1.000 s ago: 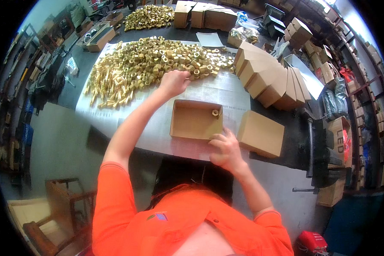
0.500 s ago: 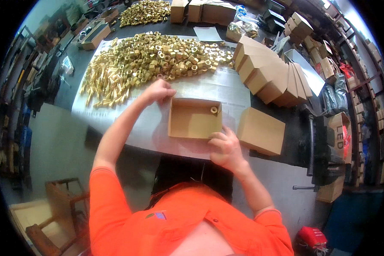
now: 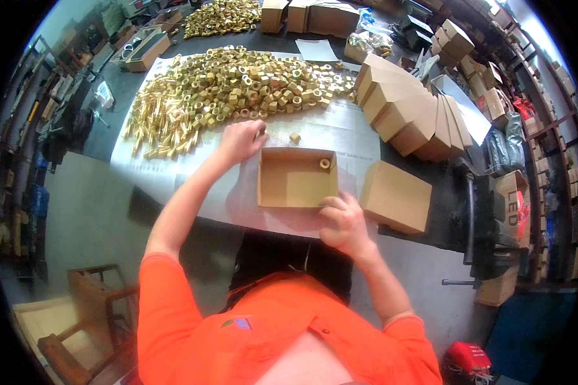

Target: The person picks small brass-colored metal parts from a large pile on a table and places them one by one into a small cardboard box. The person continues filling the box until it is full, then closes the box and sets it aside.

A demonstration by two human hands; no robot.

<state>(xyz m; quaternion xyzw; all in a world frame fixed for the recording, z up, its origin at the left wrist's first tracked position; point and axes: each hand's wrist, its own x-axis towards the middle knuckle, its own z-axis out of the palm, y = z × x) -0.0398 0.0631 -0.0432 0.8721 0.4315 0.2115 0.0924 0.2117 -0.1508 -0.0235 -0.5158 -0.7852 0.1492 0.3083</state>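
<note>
An open cardboard box [image 3: 289,202] lies in front of me on the paper-covered table, with one brass nut [image 3: 325,163] inside its far right corner. My right hand [image 3: 345,224] grips the box at its near right corner, thumb and fingers bent around the edge. Just beyond the box's far left corner is my left hand [image 3: 241,141], its fingers curled together; whatever they hold is too small and shaded to name. A loose brass nut [image 3: 295,137] rests on the paper behind the box. A big heap of brass nuts [image 3: 257,80] spreads beyond my left hand.
Slim brass pieces [image 3: 154,125] lie left of the nut heap. Another brass heap [image 3: 221,18] sits farther back. To the right are an upside-down-looking cardboard box [image 3: 397,196] and a fanned row of cardboard boxes [image 3: 408,112]. A wooden chair [image 3: 99,308] stands lower left.
A loose nut now shows on the paper behind the box. My left hand has shifted slightly, its fingers still curled. My right hand keeps its place at the box corner.
</note>
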